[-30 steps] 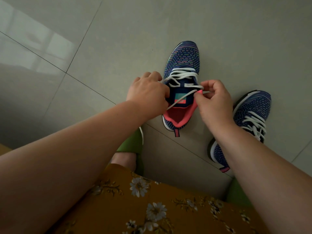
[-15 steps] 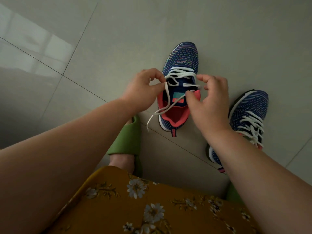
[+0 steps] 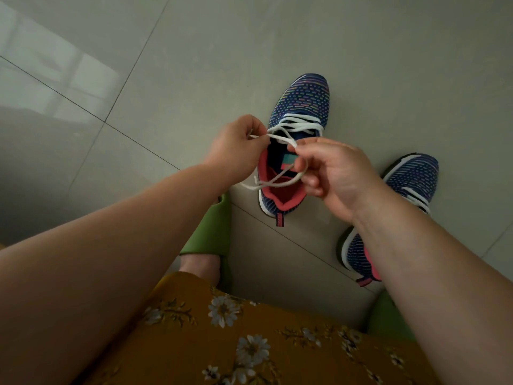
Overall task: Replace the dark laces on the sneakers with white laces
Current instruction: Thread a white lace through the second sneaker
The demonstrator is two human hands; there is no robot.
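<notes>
Grey tiled floor (image 3: 194,65) carries both sneakers: near sneaker (image 3: 294,140) toe pointing away, second sneaker (image 3: 410,184) to its right, already w/ white laces. Over the near one's open collar, left hand (image 3: 236,151) pinches one white lace (image 3: 280,138) end; right hand (image 3: 333,173) fingers curl round a loop. Lace runs across btwn hands, both equally close. Likely tying the bow next. Room dim, glare patch upper left.

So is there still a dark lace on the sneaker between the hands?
No, the near sneaker shows only a white lace through its eyelets, its loose ends pinched by the left hand and right hand.
</notes>
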